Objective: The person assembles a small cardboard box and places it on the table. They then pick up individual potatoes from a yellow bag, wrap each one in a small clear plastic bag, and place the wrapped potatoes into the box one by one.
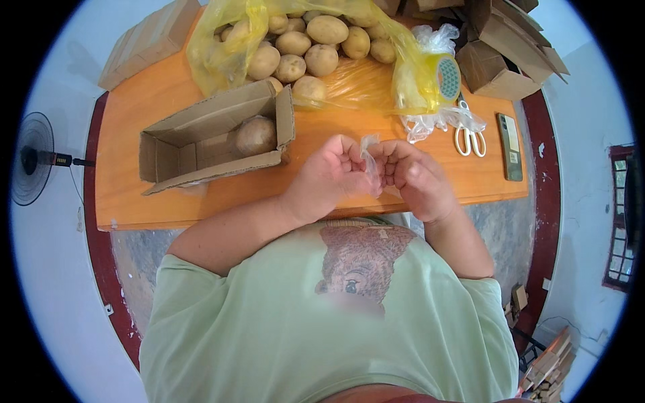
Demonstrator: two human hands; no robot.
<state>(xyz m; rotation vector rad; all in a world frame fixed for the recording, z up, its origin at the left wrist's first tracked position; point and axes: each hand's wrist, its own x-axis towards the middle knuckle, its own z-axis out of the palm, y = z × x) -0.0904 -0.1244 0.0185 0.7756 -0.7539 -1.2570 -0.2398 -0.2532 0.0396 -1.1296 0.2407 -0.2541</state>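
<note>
Between both hands, close to the table's front edge, is a small clear plastic bag (pixel 371 161), partly hidden by the fingers. My left hand (pixel 330 174) pinches its left side, and my right hand (pixel 421 174) grips the other side with curled fingers. To the left of my hands stands an open cardboard box (pixel 166 146), long and narrow. Inside its right end lies one potato (pixel 256 136), seemingly wrapped in clear plastic. Beyond the box, a yellow plastic bag (pixel 216 60) lies spread open with several potatoes (pixel 327 30) in it.
On the orange wooden table (pixel 146 101), a roll of tape (pixel 447 78), crumpled clear bags (pixel 428 126), white-handled scissors (pixel 468 138) and a phone (pixel 510 146) lie to the right. Cardboard boxes stand at the back right (pixel 504 70) and a closed carton (pixel 151 43) at the back left.
</note>
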